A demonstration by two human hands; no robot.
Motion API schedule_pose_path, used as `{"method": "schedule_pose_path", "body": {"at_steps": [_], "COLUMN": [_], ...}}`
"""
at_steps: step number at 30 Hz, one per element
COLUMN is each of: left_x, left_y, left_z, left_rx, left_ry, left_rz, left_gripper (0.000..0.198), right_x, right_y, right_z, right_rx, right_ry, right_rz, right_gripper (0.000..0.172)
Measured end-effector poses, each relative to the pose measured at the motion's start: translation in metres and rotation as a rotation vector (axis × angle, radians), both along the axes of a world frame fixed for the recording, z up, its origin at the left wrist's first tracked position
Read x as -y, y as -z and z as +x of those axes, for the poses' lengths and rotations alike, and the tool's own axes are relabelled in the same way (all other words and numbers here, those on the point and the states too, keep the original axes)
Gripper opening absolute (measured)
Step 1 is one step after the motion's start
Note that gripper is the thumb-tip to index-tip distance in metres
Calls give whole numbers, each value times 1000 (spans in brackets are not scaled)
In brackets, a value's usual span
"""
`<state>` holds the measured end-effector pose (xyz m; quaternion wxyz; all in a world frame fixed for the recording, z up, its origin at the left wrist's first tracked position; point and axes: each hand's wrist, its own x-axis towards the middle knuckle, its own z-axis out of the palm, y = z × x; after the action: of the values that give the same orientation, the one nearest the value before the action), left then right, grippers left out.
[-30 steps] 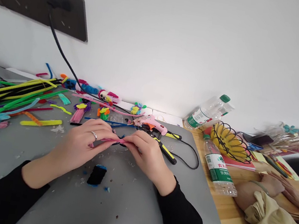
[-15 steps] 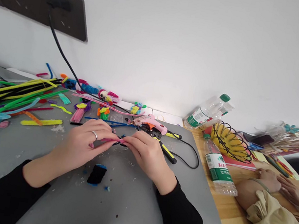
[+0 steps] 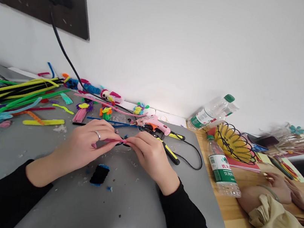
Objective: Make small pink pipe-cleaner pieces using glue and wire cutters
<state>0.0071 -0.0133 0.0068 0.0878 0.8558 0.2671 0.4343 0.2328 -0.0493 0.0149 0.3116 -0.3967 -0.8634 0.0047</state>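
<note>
My left hand (image 3: 83,142), with a ring on one finger, pinches a pink pipe cleaner (image 3: 121,140) above the grey mat. Fingertip to fingertip with it, my right hand (image 3: 153,156) grips the same strip from the other side. Small dark bits show just under the fingertips; what they are, I cannot make out. Below the hands lies a black fuzzy rectangle (image 3: 99,174) with blue edges. Just beyond my right hand rests a pink glue gun (image 3: 158,125), near yellow-and-black-handled pliers (image 3: 170,153).
Bundled pipe cleaners (image 3: 8,96) spread over the left side. Small pipe-cleaner figures (image 3: 106,112) line the wall. To the right are a plastic bottle (image 3: 222,168), a yellow basket (image 3: 231,143) and another person's hands (image 3: 280,188). A black cord (image 3: 64,51) hangs from the socket.
My hands stay pinched on the pink pipe cleaner, with only slight finger movement. The other person's nearer hand has lifted its fingers. The view has shifted slightly.
</note>
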Motion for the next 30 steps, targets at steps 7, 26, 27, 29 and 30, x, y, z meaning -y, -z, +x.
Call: {"method": "schedule_pose_path", "body": {"at_steps": [7, 26, 27, 29, 30], "left_x": [0, -3, -3, -3, -3], "left_y": [-1, -1, -1, -1, -1], "left_z": [-1, -1, -1, -1, -1], "left_rx": [-36, 45, 48, 48, 48], "left_ry": [-8, -16, -18, -16, -15], "left_rz": [-24, 58, 56, 44, 35], "left_gripper": [19, 14, 14, 14, 14], "right_x": [0, -1, -1, -1, -1], "right_y": [-1, -2, -2, -2, -2], "right_z": [1, 2, 2, 2, 2], "right_rx": [-28, -130, -128, -128, -132], "right_ry": [-10, -36, -28, -13, -7], "right_rz": [-6, -13, -17, -28, -35], "right_gripper": [34, 34, 34, 27, 24]}}
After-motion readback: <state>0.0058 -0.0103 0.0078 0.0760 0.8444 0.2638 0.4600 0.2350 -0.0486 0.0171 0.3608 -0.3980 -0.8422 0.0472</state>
